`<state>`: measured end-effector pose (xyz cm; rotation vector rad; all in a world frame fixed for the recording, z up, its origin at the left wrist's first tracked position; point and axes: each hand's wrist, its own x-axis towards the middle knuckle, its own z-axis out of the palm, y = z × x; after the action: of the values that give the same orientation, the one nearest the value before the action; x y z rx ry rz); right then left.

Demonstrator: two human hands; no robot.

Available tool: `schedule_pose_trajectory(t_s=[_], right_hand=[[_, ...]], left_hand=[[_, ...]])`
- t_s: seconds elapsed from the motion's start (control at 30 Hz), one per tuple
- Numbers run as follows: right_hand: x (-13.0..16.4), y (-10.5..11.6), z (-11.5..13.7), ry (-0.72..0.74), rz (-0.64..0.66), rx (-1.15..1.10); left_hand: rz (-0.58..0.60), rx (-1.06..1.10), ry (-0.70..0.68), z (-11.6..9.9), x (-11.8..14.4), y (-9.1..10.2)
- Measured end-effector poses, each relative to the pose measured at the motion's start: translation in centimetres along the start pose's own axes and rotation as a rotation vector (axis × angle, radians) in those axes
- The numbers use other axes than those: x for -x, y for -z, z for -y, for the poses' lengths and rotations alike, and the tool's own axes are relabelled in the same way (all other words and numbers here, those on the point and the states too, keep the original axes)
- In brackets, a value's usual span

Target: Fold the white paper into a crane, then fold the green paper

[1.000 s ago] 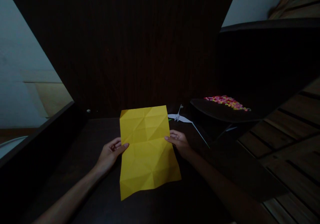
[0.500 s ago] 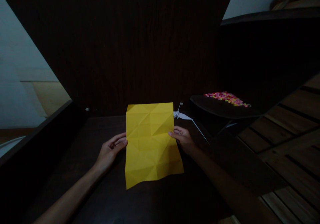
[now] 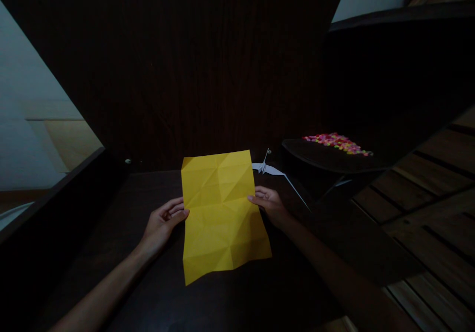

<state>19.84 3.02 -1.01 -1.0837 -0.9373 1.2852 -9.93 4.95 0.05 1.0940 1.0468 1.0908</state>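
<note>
A sheet of yellow paper (image 3: 222, 218), marked with straight and diagonal creases, is held up in front of me by its two sides. My left hand (image 3: 165, 220) pinches the left edge, thumb in front and fingers partly behind. On the opposite edge, my right hand (image 3: 270, 203) grips the paper with its thumb on the front face. The lower edge of the sheet bends unevenly. Behind its upper right side lies a folded white paper figure (image 3: 267, 168) with a thin pointed tail, partly covered by the yellow sheet.
The dark wooden tabletop (image 3: 148, 282) meets an upright dark panel (image 3: 222, 65) at the back. To the right, a rounded dark shelf (image 3: 304, 151) carries a pile of small pink, red and yellow pieces (image 3: 336, 143). A raised dark side board (image 3: 55, 193) runs along the left. Wooden slats (image 3: 430, 223) show at right.
The yellow paper has shifted slightly left and tilted a little, its upper left corner now lower than its upper right. Both hands keep their hold on it.
</note>
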Motion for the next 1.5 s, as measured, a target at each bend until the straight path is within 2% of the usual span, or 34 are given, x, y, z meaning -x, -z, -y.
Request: schedule_pose_trajectory(t_s=[0.23, 0.5, 0.7, 0.87, 1.0, 1.07, 1.17, 1.37, 1.5], right_hand=[[0.1, 0.1, 0.1, 0.009, -0.018, 0.033], [-0.2, 0.6, -0.5, 0.062, -0.015, 0.070], [-0.4, 0.9, -1.1, 0.034, -0.026, 0.052], [-0.3, 0.7, -0.3, 0.135, 0.055, 0.102], [-0.2, 0.9, 0.2, 0.108, 0.060, 0.129], [-0.2, 1.0, 0.3, 0.110, 0.069, 0.134], [-0.1, 1.0, 0.2, 0.194, 0.098, 0.307], [0.8, 0.4, 0.1, 0.637, 0.159, 0.961], [2.0, -0.6, 0.0, 0.746, 0.233, 1.166]], left_hand=[[0.006, -0.001, -0.017, 0.0, -0.1, 0.0], [-0.062, -0.030, -0.037, 0.1, 0.0, 0.1], [-0.073, -0.047, -0.030, 0.3, 0.0, 0.3], [-0.027, -0.111, -0.063, -0.1, 0.0, 0.5], [0.058, -0.092, -0.110, -0.4, 0.0, 0.8], [0.092, -0.172, -0.175, -0.5, 0.1, 0.9], [0.127, -0.422, -0.298, -0.6, 0.3, 0.7], [0.207, -0.910, -0.566, -0.1, 1.3, -0.2], [0.251, -1.119, -0.764, 0.7, 2.0, -0.6]])
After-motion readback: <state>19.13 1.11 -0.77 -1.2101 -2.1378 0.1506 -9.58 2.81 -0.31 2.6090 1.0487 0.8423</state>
